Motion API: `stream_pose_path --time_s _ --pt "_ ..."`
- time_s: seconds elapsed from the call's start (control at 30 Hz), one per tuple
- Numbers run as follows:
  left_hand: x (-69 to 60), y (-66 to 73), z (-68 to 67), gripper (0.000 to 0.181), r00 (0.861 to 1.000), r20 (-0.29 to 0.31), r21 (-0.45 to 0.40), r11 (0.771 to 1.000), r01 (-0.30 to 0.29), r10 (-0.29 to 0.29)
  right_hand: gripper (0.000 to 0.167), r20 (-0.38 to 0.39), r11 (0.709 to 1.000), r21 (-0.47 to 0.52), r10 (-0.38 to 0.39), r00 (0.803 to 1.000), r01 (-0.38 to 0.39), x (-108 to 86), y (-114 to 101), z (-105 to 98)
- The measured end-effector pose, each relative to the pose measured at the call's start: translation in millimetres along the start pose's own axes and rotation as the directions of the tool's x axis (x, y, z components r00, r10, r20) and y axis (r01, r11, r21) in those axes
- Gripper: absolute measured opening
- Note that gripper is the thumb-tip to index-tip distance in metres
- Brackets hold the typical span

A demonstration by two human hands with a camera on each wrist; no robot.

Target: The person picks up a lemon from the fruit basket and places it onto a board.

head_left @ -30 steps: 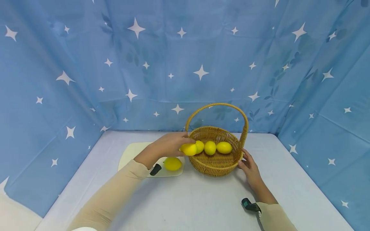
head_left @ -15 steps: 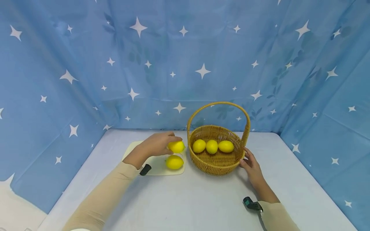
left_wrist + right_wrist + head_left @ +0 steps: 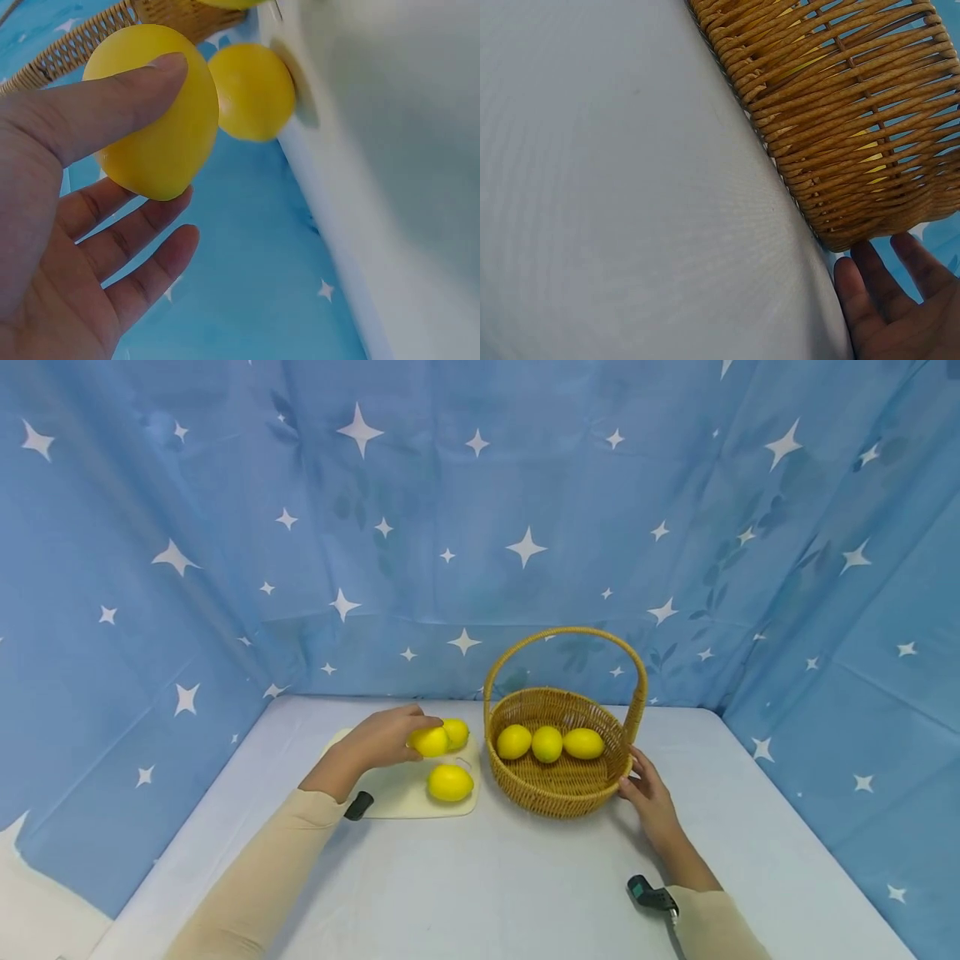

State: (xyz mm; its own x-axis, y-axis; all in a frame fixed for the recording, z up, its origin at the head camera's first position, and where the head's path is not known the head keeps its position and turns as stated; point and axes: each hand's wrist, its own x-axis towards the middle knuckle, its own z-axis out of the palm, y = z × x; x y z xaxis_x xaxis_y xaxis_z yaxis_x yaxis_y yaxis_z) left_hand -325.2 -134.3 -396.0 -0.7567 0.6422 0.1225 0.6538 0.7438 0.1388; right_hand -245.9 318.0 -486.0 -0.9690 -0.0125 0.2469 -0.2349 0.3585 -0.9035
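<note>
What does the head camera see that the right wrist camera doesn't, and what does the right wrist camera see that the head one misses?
Only the head view shows the left hand holding a bright yellow oval lemon, the flat cream board, and the arched woven handle of the round brown wicker basket.

Only the right wrist view shows, close up, yellow patches peeking through gaps in the basket's wall.

Both show the right hand at the basket's edge, some blue curtain and the white table surface.
</note>
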Motion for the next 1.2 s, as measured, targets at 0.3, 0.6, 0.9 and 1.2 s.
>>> stream_pose_path --time_s 0.3,0.6,0.9,1.2 --pt "-11.6 -20.3 0.8 0.060 0.998 0.004 -0.029 0.998 0.060 -0.060 0.063 -0.010 1.000 -0.019 -0.004 1.000 0.003 4.8 26 -3" --pt "-9.6 -42.8 9.7 0.058 0.994 0.017 -0.039 0.993 0.110 -0.109 0.063 -0.012 1.000 -0.023 -0.009 1.000 0.009 6.4 22 -4" --pt "-6.1 -60.2 18.0 0.056 0.992 0.045 -0.057 0.991 0.120 -0.117 0.062 -0.018 1.000 -0.018 0.005 1.000 -0.005 5.9 23 -2" --pt "-1.7 -70.2 21.7 0.056 0.990 0.070 -0.067 0.990 0.128 -0.123 0.062 -0.007 1.000 -0.009 0.008 1.000 -0.008 5.3 23 -1"
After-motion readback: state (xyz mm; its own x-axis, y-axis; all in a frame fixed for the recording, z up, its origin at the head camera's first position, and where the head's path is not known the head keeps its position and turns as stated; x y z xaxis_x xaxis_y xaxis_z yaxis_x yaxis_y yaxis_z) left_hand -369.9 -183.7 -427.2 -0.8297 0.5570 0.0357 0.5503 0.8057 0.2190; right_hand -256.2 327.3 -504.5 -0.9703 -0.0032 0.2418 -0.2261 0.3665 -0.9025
